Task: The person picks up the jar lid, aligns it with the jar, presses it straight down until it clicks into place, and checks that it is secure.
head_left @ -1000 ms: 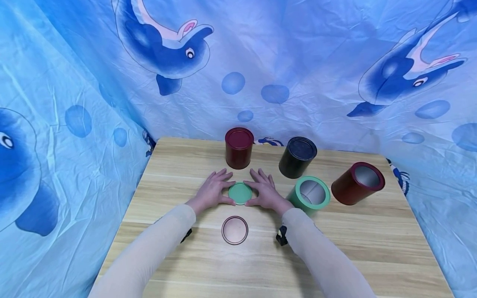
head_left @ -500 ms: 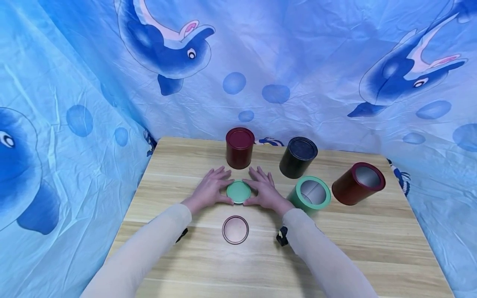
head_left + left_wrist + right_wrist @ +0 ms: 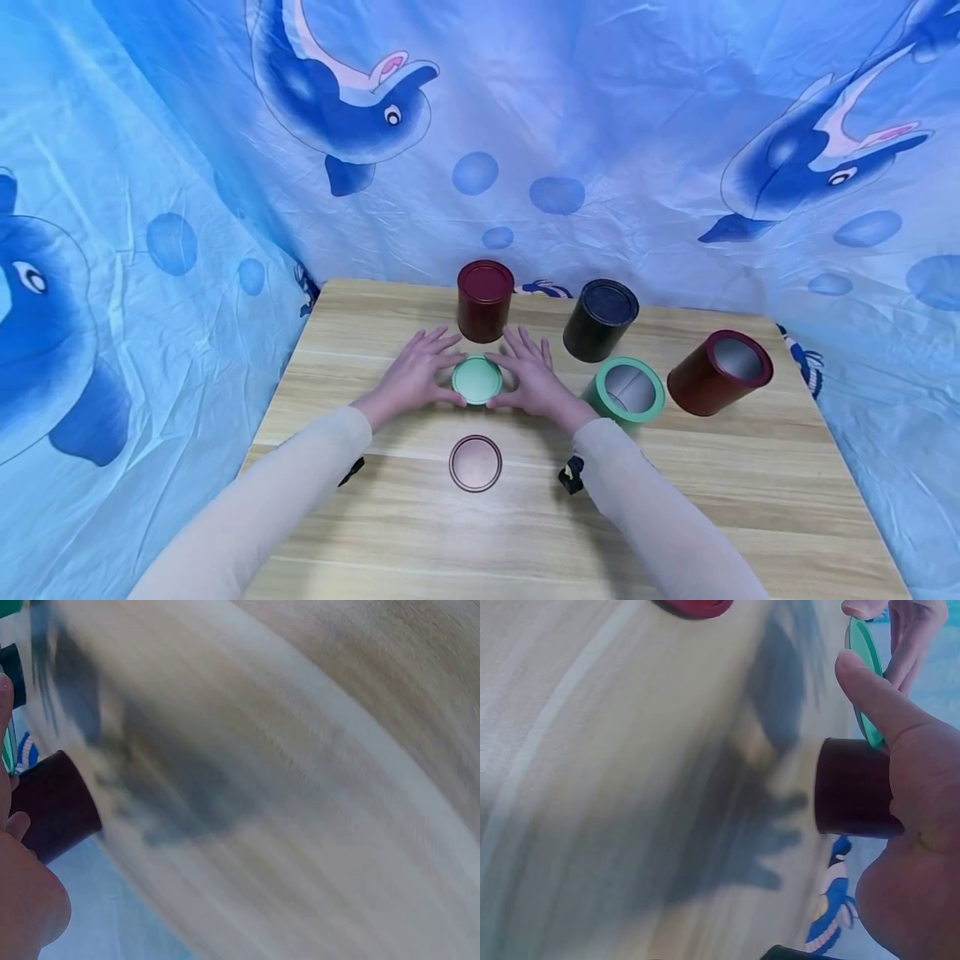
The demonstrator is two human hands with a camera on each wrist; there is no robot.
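Observation:
A green round lid (image 3: 477, 380) is held by its rim between both hands. On its left side, my left hand (image 3: 411, 375) pinches the edge with thumb and forefinger, the other fingers stretched out. Opposite it, my right hand (image 3: 534, 382) grips the right edge in the same way. In the right wrist view the lid is seen nearly edge-on, off the table, with hand shadows on the wood. A dark red lid (image 3: 476, 463) lies on the table nearer the body. The open green can (image 3: 624, 392) stands beside the right wrist.
Behind the hands stands a dark red can (image 3: 483, 321) with its lid on. A black lidded can (image 3: 597, 325) is to its right. Farther right, an open dark red can (image 3: 708, 379) stands on the wooden table (image 3: 750, 500). A blue dolphin-print cloth (image 3: 585, 100) surrounds the table.
Both hands and the green lid have moved slightly away from the body and to the left. The head view has shifted a little. The cans and the red lid stay in place.

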